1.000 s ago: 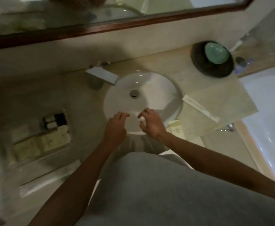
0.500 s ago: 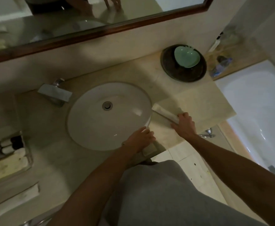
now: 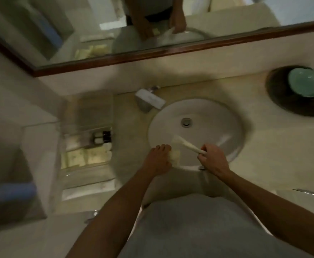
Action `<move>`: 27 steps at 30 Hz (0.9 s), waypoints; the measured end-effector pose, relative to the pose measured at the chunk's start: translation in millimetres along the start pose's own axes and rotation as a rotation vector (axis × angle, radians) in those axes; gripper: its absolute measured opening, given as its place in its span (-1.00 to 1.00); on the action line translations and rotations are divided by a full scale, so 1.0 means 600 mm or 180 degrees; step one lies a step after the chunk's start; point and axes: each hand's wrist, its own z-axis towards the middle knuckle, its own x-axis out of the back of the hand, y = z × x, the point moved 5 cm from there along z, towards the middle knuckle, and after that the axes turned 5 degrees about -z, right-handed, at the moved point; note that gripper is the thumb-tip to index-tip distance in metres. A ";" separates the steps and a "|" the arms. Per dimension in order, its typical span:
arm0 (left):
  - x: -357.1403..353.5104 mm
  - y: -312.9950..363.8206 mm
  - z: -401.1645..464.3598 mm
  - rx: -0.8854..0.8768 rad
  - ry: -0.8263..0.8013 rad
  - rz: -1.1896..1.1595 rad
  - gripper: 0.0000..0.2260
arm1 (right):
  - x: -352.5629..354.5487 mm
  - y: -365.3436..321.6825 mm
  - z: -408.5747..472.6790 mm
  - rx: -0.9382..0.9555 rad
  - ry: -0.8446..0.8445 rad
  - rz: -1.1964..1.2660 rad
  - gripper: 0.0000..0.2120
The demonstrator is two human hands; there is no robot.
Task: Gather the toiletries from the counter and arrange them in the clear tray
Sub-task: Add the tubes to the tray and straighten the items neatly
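Both hands full: left hand [image 3: 159, 160] round pale packet [image 3: 175, 157]; right hand [image 3: 213, 159] pinching long sachet [image 3: 187, 144]

Bare forearms here, no sleeves reaching the wrists, no rings or watch showing on the hands, and a plain grey top [image 3: 199, 229] below.

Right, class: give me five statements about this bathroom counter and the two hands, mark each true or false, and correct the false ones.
1. The right hand pinches a long white packet over the sink. True.
2. The left hand holds nothing. False: it grips a small pale packet.
3. The clear tray sits right of the sink. False: it sits left of it.
4. The tray already holds small bottles. True.
5. A green dish lies on a dark plate. True.
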 end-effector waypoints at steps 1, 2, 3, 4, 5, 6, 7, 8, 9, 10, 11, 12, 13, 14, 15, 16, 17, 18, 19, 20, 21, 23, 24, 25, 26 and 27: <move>0.017 -0.044 -0.023 0.0123 0.0046 -0.0066 -0.53 | -0.021 -0.046 0.005 0.0118 -0.0053 -0.0055 -0.88; 0.035 -0.086 -0.047 0.0206 0.0080 -0.0111 -0.51 | -0.041 -0.093 0.010 0.0234 -0.0094 -0.0119 -0.87; 0.055 -0.127 -0.073 0.0288 0.0127 -0.0147 -0.49 | -0.060 -0.138 0.014 0.0367 -0.0129 -0.0170 -0.87; 0.075 -0.171 -0.099 0.0388 0.0187 -0.0183 -0.49 | -0.078 -0.185 0.016 0.0507 -0.0163 -0.0214 -0.88; 0.095 -0.217 -0.125 0.0507 0.0268 -0.0224 -0.49 | -0.095 -0.229 0.017 0.0648 -0.0192 -0.0241 -0.88; 0.115 -0.261 -0.152 0.0618 0.0361 -0.0257 -0.49 | -0.109 -0.274 0.017 0.0778 -0.0223 -0.0257 -0.88; 0.135 -0.305 -0.178 0.0716 0.0452 -0.0265 -0.48 | -0.123 -0.315 0.016 0.0889 -0.0235 -0.0282 -0.88; 0.153 -0.346 -0.204 0.0803 0.0534 -0.0244 -0.46 | -0.135 -0.354 0.016 0.0982 -0.0216 -0.0324 -0.87; 0.167 -0.385 -0.229 0.0899 0.0575 -0.0206 -0.45 | -0.146 -0.388 0.016 0.1040 -0.0189 -0.0349 -0.87; 0.177 -0.422 -0.252 0.0985 0.0591 -0.0151 -0.44 | -0.158 -0.417 0.017 0.1055 -0.0180 -0.0343 -0.87; 0.186 -0.455 -0.272 0.1055 0.0590 -0.0087 -0.44 | -0.169 -0.440 0.018 0.1049 -0.0179 -0.0321 -0.87; 0.192 -0.483 -0.289 0.1073 0.0597 -0.0030 -0.44 | -0.178 -0.459 0.019 0.1047 -0.0198 -0.0311 -0.87; 0.197 -0.506 -0.302 0.1069 0.0599 0.0008 -0.43 | -0.185 -0.475 0.019 0.1057 -0.0222 -0.0291 -0.88; 0.197 -0.527 -0.310 0.1046 0.0587 0.0053 -0.43 | -0.190 -0.488 0.017 0.1064 -0.0255 -0.0268 -0.88; 0.196 -0.544 -0.316 0.1026 0.0559 0.0103 -0.43 | -0.195 -0.495 0.016 0.1065 -0.0269 -0.0256 -0.88; 0.192 -0.558 -0.319 0.0984 0.0526 0.0167 -0.44 | -0.197 -0.499 0.014 0.1043 -0.0262 -0.0266 -0.89; 0.187 -0.567 -0.320 0.0939 0.0498 0.0228 -0.44 | -0.199 -0.500 0.014 0.0996 -0.0240 -0.0279 -0.89; 0.180 -0.574 -0.321 0.0898 0.0478 0.0278 -0.44 | -0.198 -0.500 0.015 0.0945 -0.0201 -0.0291 -0.89; 0.173 -0.577 -0.321 0.0870 0.0469 0.0287 -0.44 | -0.197 -0.502 0.015 0.0923 -0.0171 -0.0302 -0.89; 0.167 -0.577 -0.321 0.0838 0.0489 0.0273 -0.43 | -0.196 -0.508 0.015 0.0952 -0.0148 -0.0328 -0.89; 0.162 -0.574 -0.321 0.0816 0.0518 0.0236 -0.43 | -0.196 -0.519 0.015 0.1037 -0.0125 -0.0358 -0.89; 0.160 -0.568 -0.326 0.0834 0.0595 0.0150 -0.43 | -0.201 -0.561 0.018 0.1260 -0.0077 -0.0399 -0.86; 0.162 -0.564 -0.331 0.0887 0.0677 0.0097 -0.42 | -0.206 -0.589 0.023 0.1353 -0.0067 -0.0419 -0.83; 0.165 -0.559 -0.339 0.0941 0.0811 0.0040 -0.41 | -0.215 -0.616 0.031 0.1446 -0.0102 -0.0471 -0.77; 0.166 -0.553 -0.349 0.0971 0.0962 -0.0021 -0.44 | -0.228 -0.640 0.038 0.1521 -0.0198 -0.0577 -0.70; 0.166 -0.542 -0.360 0.0934 0.1111 -0.0063 -0.50 | -0.242 -0.658 0.045 0.1572 -0.0313 -0.0730 -0.60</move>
